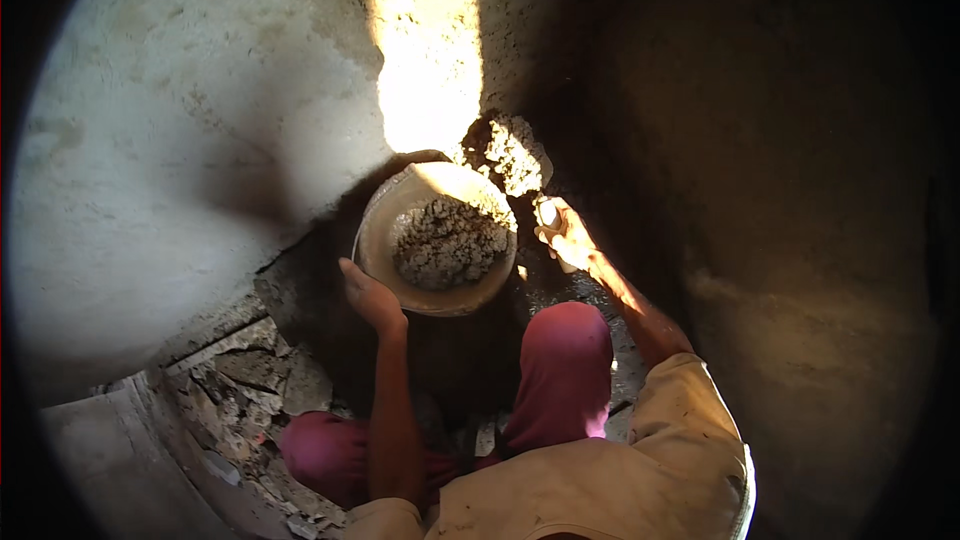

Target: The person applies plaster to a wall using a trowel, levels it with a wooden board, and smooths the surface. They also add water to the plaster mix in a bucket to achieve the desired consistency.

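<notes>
A pale round bucket (372,230) stands between my hands, tilted, with its mouth facing up. Grey, crumbly mortar (450,245) lies in the bottom of it. My left hand (375,302) holds the bucket at its near left side; some of the fingers are hidden. To the right of the bucket, my right hand (566,235) is closed round the pale handle of a trowel (546,168). A heap of sunlit mortar (513,155) sits on the trowel's blade and covers most of it, beside the bucket's far right rim.
A smooth grey plastered wall (180,120) curves up on the left, and a brown wall (800,240) stands in shade on the right. Bright sun falls on a rough strip (430,50) ahead. Broken rubble (260,390) lies at the lower left, near my knee (568,340).
</notes>
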A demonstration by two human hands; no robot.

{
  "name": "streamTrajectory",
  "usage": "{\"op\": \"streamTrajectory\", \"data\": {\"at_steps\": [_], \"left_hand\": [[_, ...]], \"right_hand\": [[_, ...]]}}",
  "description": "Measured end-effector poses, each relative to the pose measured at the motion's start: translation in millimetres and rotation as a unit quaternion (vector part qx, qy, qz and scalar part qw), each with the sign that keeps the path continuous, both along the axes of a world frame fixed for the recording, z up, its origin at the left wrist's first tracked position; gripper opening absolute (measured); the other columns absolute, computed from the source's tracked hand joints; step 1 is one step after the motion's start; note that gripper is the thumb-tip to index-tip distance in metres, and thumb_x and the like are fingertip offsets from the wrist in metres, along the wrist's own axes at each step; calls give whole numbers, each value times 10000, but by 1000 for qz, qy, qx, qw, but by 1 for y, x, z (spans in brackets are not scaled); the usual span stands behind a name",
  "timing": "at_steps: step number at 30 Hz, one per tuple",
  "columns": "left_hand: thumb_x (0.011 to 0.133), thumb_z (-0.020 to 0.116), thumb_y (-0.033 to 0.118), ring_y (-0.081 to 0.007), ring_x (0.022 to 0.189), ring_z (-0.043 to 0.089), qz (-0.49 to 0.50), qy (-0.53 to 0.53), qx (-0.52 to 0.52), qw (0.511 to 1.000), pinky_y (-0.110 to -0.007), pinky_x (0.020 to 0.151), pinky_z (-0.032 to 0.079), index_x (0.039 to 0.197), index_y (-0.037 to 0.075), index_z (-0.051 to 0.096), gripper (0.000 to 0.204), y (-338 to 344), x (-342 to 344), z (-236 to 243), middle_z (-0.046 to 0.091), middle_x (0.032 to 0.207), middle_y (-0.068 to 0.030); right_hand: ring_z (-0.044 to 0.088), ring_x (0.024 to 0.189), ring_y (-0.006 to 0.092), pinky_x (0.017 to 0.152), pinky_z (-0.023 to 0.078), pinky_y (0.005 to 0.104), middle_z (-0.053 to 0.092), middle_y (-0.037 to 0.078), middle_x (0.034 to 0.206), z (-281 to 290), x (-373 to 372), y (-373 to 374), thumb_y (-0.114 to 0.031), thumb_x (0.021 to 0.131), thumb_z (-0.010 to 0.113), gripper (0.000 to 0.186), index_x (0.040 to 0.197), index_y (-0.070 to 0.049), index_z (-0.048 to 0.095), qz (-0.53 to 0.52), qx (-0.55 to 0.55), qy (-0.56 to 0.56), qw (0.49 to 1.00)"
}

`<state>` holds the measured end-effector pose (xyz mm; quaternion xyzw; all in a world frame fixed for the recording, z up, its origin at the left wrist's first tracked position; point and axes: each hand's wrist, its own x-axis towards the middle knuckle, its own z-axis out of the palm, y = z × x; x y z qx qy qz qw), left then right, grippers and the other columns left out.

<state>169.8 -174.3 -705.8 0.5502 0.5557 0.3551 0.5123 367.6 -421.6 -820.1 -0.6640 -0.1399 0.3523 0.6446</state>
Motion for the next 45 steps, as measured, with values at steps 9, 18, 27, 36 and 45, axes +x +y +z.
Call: {"op": "streamTrajectory", "data": {"at_steps": [9, 18, 27, 36, 45], "left_hand": [[1055, 322, 497, -292, 1038, 601, 3, -14, -58, 998, -383, 940, 452, 1218, -142, 544, 697, 0, 4, 6, 621, 1162, -231], [1049, 324, 509, -305, 1087, 597, -21, -29, -87, 996, -379, 975, 447, 1252, -141, 521, 709, 16, -19, -15, 599, 1222, -235], [1041, 346, 523, -305, 1155, 570, 31, -22, -66, 997, -366, 989, 450, 1354, -134, 448, 735, 34, -36, -10, 549, 1318, -244], [1049, 387, 453, -328, 1177, 567, 47, 190, 153, 969, -378, 1068, 389, 1333, -140, 471, 663, 45, -55, 19, 567, 1302, -258], [1043, 341, 509, -369, 1199, 561, 62, 114, -6, 991, -392, 1032, 421, 1331, -134, 478, 718, 53, -37, 18, 546, 1314, -300]], "right_hand": [[617, 572, 246, 564, 526, 377, 645, 118, 789, 138, -32, -45, -200, 898, 628, 396, 1266, -150, 491, 94, -301, -338, 887], [633, 762, 246, 642, 528, 408, 615, 165, 969, 34, -159, -146, -253, 874, 652, 525, 1304, -46, 434, -74, -412, -46, 907], [543, 521, 122, 439, 445, 301, 560, 38, 732, -34, -23, -30, -176, 867, 679, 423, 1216, -84, 458, -126, -232, 78, 961], [586, 584, 157, 456, 450, 312, 587, 48, 789, -9, -38, -11, -180, 841, 730, 432, 1177, -103, 469, -30, -63, 42, 997], [640, 716, 214, 554, 496, 336, 634, 80, 883, 102, -41, -31, -221, 849, 717, 445, 1199, -81, 483, 203, -308, -410, 834]]}}
